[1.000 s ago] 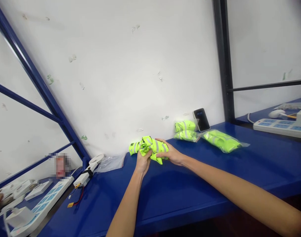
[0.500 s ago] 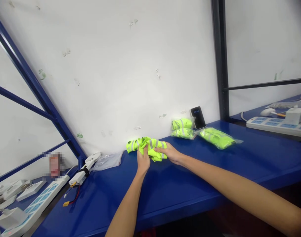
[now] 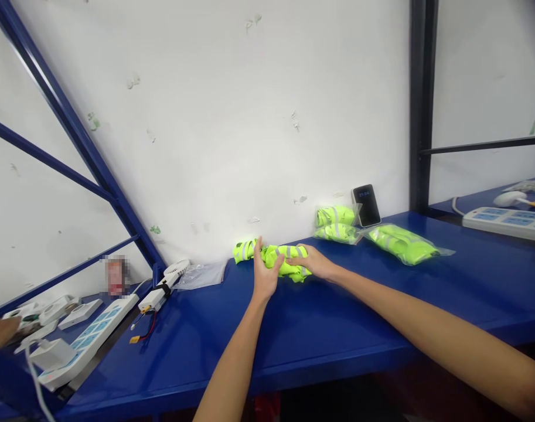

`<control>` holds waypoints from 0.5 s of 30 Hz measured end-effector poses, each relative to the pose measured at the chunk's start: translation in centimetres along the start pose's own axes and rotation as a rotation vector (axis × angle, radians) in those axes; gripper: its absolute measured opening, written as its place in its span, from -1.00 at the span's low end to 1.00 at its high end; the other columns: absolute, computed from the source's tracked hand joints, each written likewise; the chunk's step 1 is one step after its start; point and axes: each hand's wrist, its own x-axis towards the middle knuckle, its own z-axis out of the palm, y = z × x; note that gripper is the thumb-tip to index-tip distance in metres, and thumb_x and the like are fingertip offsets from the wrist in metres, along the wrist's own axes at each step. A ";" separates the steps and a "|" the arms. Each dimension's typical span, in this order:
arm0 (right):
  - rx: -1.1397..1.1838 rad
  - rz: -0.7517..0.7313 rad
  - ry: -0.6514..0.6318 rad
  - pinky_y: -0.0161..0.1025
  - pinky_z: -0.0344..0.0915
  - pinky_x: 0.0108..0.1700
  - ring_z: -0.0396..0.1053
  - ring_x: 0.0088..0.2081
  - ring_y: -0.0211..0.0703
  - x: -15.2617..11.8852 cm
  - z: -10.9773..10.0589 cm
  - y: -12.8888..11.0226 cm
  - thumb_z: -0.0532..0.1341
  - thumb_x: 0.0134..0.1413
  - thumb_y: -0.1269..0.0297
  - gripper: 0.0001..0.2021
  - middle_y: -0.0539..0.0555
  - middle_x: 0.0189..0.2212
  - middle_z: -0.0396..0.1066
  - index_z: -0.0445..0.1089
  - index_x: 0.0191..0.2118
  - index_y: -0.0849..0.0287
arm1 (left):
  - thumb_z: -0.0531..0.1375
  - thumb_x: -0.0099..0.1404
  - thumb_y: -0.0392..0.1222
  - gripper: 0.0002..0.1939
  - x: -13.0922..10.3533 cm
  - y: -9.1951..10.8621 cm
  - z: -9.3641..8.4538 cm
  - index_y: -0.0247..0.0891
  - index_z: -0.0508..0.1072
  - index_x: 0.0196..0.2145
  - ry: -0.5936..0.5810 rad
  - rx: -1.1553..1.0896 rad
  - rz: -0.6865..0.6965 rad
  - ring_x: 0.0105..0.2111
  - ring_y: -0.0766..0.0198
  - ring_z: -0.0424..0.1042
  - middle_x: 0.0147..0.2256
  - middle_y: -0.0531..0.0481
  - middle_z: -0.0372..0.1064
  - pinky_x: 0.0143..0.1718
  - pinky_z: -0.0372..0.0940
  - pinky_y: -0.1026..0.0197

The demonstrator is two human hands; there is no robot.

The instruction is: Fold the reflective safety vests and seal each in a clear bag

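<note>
- In the head view, the left hand [image 3: 266, 278] is grasping the crumpled hi-vis reflective bundle [image 3: 289, 268] at its left end; the right hand [image 3: 319, 264] is clasping its right end.
- A rolled reflective bundle [image 3: 244, 251] is lying just left of the grip, an empty-looking plastic bag [image 3: 202, 276] farther left.
- Bagged bundles [image 3: 336, 232] are resting right of it.

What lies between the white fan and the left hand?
A flat plastic bag, then a rolled green bundle nearer the left hand; the head view shows both.
</note>
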 end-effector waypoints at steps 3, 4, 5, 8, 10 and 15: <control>-0.025 -0.014 -0.072 -0.33 0.15 -0.48 0.24 -0.51 -0.29 -0.4 0.1 -0.3 0.40 -0.23 0.09 -0.64 -0.08 -0.54 0.31 0.28 -0.42 0.21 | 0.37 0.05 -0.06 -0.30 0.1 0.0 -0.6 -0.11 0.27 0.14 -0.122 0.015 -0.080 0.06 0.07 0.29 0.04 -0.08 0.28 0.08 0.18 0.13; -0.027 -0.024 -0.111 -0.34 0.14 -0.47 0.23 -0.50 -0.30 -0.6 -0.1 -0.4 0.39 -0.21 0.09 -0.64 -0.09 -0.54 0.30 0.27 -0.41 0.21 | 0.36 0.06 -0.03 -0.29 0.2 -0.2 -0.8 -0.14 0.26 0.14 -0.160 0.002 -0.118 -0.03 0.10 0.36 -0.01 -0.09 0.32 0.01 0.25 0.13; -0.030 -0.037 -0.154 -0.35 0.15 -0.47 0.24 -0.50 -0.31 -0.7 -0.3 -0.6 0.39 -0.21 0.09 -0.64 -0.10 -0.53 0.30 0.28 -0.40 0.21 | 0.35 0.06 -0.01 -0.29 0.2 -0.3 -0.9 -0.16 0.27 0.14 -0.196 -0.015 -0.148 -0.12 0.14 0.40 -0.06 -0.09 0.35 -0.07 0.30 0.14; -0.008 -0.056 -0.239 -0.36 0.18 -0.44 0.27 -0.47 -0.31 -0.8 -0.6 -0.8 0.42 -0.25 0.12 -0.63 -0.10 -0.52 0.31 0.31 -0.40 0.22 | 0.34 0.06 0.05 -0.41 0.4 -0.9 -0.9 -0.28 0.37 0.00 -0.267 -0.045 -0.191 -0.31 0.21 0.43 -0.24 -0.07 0.42 -0.23 0.35 0.17; 0.097 -0.016 -0.177 -0.33 0.24 -0.41 0.32 -0.46 -0.26 -0.8 -0.2 -0.7 0.45 -0.30 0.15 -0.62 -0.07 -0.50 0.37 0.35 -0.36 0.23 | 0.32 0.06 0.07 -0.51 0.5 -1.1 -0.6 -0.31 0.42 -0.14 -0.212 -0.019 -0.173 -0.35 0.22 0.42 -0.31 -0.07 0.42 -0.26 0.36 0.16; 0.426 0.148 -0.060 -0.23 0.37 -0.30 0.44 -0.36 -0.12 -0.8 1.9 0.0 0.45 -0.29 0.21 -0.62 0.11 -0.36 0.50 0.45 -0.27 0.26 | 0.27 0.12 0.10 -0.61 0.6 -0.9 0.2 -0.28 0.42 -0.26 0.050 0.194 -0.023 -0.33 0.17 0.42 -0.35 -0.07 0.43 -0.25 0.32 0.17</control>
